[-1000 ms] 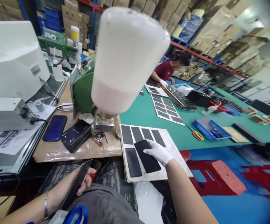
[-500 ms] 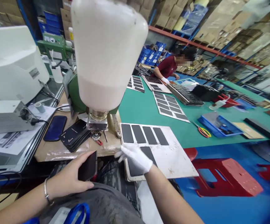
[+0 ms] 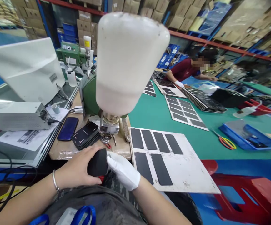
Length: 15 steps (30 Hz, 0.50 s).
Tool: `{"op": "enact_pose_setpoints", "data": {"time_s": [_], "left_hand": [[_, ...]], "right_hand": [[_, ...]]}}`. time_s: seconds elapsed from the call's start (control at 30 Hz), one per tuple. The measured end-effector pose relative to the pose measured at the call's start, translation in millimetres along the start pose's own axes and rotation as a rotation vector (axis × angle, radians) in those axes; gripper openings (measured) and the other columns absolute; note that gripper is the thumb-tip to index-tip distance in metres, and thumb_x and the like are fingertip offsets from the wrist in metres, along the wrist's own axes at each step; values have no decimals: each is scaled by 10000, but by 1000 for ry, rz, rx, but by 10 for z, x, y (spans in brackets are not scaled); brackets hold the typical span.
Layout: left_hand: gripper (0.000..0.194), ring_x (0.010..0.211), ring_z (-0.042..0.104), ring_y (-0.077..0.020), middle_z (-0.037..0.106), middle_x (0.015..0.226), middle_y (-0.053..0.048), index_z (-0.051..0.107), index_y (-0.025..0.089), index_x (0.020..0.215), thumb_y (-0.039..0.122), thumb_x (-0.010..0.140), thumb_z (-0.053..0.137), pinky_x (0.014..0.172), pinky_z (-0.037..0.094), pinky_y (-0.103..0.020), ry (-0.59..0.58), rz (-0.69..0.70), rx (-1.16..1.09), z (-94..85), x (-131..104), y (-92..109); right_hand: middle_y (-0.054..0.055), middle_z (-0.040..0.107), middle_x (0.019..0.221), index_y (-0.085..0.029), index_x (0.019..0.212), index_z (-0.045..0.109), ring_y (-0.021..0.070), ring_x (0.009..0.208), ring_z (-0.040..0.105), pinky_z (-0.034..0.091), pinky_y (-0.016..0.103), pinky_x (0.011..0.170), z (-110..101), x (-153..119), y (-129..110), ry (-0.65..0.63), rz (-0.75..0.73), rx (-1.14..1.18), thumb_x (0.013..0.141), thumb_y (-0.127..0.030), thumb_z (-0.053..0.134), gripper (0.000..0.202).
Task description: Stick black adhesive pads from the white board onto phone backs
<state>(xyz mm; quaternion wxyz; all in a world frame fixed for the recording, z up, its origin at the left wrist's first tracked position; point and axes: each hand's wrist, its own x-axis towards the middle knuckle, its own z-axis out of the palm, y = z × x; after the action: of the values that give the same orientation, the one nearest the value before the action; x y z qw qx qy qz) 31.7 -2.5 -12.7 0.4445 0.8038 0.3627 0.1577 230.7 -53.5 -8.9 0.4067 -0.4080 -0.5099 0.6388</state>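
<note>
Noted at lower centre of the frame: black panel point(image 3: 97, 163), gripped in the bare left hand point(image 3: 77, 168). Held from its left side, with fingers over the upper left edge and thumb along the lower edge; dark face exposed between the two. Seen at the panel's right edge: fingertips of the white-gloved right hand point(image 3: 124, 172), fingers extended. Cannot tell whether closed on that edge or merely placed against it.

Recorded right of the grip: white board point(image 3: 189, 172), bearing six dark panels point(image 3: 161, 168), four in the upper row and two in the lower. Recorded just upper left of the grip: stack of black plates point(image 3: 86, 136), with dark blue phone point(image 3: 68, 128) farther left. Located above the grip in the frame: metal fitting point(image 3: 109, 127) beneath a large white bottle point(image 3: 130, 62). Observed at right of frame: scissors point(image 3: 228, 143) near a blue tray point(image 3: 250, 137). Observed at upper right: co-worker point(image 3: 184, 70) in a dark red top.
</note>
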Motion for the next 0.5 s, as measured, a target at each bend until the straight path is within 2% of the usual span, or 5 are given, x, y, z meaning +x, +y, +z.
{"op": "enact_pose_setpoints", "data": {"time_s": [0.07,0.13,0.27,0.4,0.5], "left_hand": [[893,1157,445,-315,459,1328,-105,412,260,1355,498,571,767,988,323,-424,-84,-76,-289,63,-3,-55],[772,902,545,-231,566,1127,-94,507,219,1270,550,607,725,800,416,-346,-202,-133,-666,188,-13,-94],[659,563,429,-93,555,699,-16,614,171,1073,661,633,640,549,328,-214,-329,-316,-1383,529,-81,-137],[731,519,455,-104,542,600,-18,637,157,992,777,627,510,525,342,-210,-410,-497,-1667,754,-183,-179],[705,630,557,-167,613,696,-69,650,132,958,756,694,456,609,433,-282,-308,-600,-1736,770,-230,-176]], "right_hand": [[110,575,1236,-183,1296,485,243,1119,545,389,427,999,-65,-35,-61,109,-66,-188,797,-546,570,623],[121,518,1305,-195,1319,459,267,1212,470,329,444,1046,-112,-70,-97,182,-140,-414,745,-532,640,690],[118,442,1387,-204,1378,397,265,1287,386,284,442,1076,-92,-127,-77,30,-190,-679,822,-478,569,644],[127,400,1419,-190,1428,310,268,1309,358,283,453,1078,-20,-173,12,-32,-141,-758,858,-456,512,661],[112,352,1452,-192,1425,318,258,1334,325,260,448,1096,5,-210,37,-72,-127,-741,863,-421,511,637]]}}
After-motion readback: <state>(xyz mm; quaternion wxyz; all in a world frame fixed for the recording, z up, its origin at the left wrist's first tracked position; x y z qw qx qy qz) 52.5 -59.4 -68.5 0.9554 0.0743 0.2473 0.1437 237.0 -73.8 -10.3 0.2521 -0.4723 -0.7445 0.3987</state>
